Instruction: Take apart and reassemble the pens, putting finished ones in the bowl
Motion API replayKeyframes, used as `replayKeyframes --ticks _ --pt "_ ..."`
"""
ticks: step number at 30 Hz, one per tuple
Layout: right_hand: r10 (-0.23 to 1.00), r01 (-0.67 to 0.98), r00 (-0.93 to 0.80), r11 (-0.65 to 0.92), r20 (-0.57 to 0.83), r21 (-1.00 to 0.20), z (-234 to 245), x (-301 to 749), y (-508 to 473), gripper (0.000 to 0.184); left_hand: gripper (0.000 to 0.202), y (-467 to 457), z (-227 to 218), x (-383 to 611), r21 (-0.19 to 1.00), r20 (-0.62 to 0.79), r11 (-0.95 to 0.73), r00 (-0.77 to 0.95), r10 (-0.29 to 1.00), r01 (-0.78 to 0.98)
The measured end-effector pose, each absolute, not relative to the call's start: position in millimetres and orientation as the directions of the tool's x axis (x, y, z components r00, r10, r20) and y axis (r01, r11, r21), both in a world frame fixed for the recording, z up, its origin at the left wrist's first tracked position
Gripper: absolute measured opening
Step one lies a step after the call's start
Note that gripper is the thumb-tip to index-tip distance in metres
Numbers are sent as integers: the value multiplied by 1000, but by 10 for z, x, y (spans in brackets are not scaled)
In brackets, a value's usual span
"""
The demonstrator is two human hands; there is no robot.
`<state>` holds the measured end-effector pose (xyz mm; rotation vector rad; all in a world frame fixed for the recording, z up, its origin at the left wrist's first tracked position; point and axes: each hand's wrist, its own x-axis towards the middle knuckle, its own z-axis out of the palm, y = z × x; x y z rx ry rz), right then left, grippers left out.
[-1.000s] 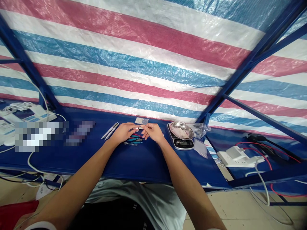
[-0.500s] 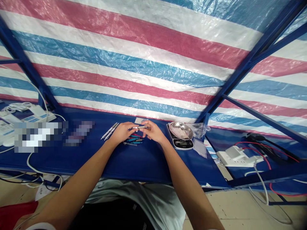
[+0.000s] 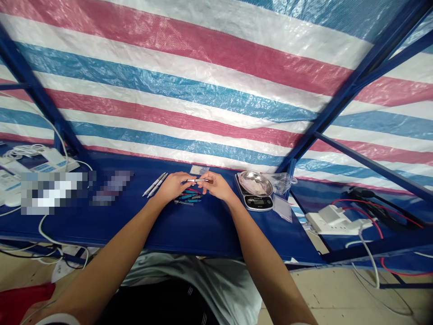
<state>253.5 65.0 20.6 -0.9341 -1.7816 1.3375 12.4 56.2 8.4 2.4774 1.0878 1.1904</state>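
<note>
Holding slim pen barrel (image 3: 198,180) between left hand (image 3: 172,186) and right hand (image 3: 216,187), both pinched narrow; long axis running left–right, midway between hands.

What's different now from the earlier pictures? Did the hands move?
The right hand slid rightward along the thin silver pen part, showing more of it, while the left hand kept holding it. The round steel bowl on the black digital scale stayed put.

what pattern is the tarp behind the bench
The woven tarp has wide red, white and blue stripes, shown best in the upper part of the head view.
</note>
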Motion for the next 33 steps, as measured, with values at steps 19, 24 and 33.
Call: replayKeyframes --ticks 19,24,33 --pt "890 51 -439 164 126 -985 246 2517 645 49 26 540 113 152 489 580 -685 385 717 540" --pt "867 24 -471 199 164 -980 241 2506 626 47 25 538 106 130 491 585 -656 340 736 574" --pt "911 -71 -303 270 278 -960 279 2435 619 48 52 490 235 141 674 596 -536 53 801 509"
